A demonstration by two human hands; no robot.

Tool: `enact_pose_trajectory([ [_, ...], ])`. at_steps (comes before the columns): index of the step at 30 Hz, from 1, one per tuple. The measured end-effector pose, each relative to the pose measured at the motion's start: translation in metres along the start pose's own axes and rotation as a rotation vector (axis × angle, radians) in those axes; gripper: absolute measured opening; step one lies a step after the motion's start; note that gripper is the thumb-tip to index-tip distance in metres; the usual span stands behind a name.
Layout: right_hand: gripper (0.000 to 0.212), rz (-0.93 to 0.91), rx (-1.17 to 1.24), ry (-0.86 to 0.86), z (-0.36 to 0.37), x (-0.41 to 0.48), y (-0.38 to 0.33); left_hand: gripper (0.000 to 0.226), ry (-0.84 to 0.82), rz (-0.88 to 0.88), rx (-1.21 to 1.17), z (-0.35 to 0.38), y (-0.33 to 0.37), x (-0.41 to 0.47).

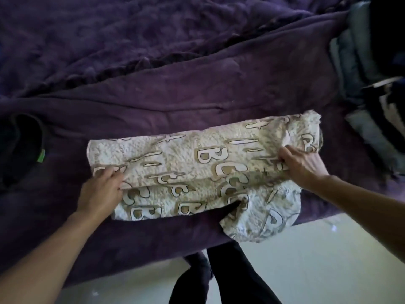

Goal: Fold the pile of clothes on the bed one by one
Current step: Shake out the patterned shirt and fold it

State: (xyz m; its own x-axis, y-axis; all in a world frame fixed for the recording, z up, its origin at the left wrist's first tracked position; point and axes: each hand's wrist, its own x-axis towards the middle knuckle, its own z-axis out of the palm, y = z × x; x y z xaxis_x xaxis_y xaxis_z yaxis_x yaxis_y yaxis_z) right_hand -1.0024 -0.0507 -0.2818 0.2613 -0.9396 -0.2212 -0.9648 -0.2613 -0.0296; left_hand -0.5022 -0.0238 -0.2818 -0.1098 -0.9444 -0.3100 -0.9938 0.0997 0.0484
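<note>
A view looking down from a person's head at a bed covered in a dark purple blanket. Lying across its near edge is a cream garment printed with tan letters and cross shapes, already folded once along its length into a wide band. The left hand has its grip closed on the fabric's left end, fingers pinching the top layer. The right hand has its grip clamped on the upper fold near the right end, knuckles up. A loose lower flap on the right hangs past the mattress edge above a pale floor. A dark garment with a green tag sits at far left, and a stack of grey and dark clothes lies at far right, well apart from the hands. The likely risk is that the hanging flap drags the piece off the bed, or that the layers slide unevenly on the soft blanket and leave a crooked fold.
</note>
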Motion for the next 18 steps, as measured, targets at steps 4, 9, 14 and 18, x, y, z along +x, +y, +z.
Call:
enact_pose_trajectory([
  [4,0.047,0.045,-0.042,-0.354,0.048,-0.048,-0.033,0.038,-0.324,-0.080,0.129,0.048,0.007,-0.039],
  [9,0.053,0.089,0.095,-0.258,0.042,-0.093,-0.047,0.043,-0.360,-0.139,0.170,0.054,0.027,-0.059],
  [14,0.064,-0.090,0.056,-0.018,0.034,-0.150,-0.074,0.035,-0.059,0.122,-0.020,0.053,0.078,-0.074],
  [18,0.106,0.035,-0.030,-0.241,0.063,-0.162,-0.109,0.039,-0.082,0.275,-0.116,0.074,0.141,-0.075],
])
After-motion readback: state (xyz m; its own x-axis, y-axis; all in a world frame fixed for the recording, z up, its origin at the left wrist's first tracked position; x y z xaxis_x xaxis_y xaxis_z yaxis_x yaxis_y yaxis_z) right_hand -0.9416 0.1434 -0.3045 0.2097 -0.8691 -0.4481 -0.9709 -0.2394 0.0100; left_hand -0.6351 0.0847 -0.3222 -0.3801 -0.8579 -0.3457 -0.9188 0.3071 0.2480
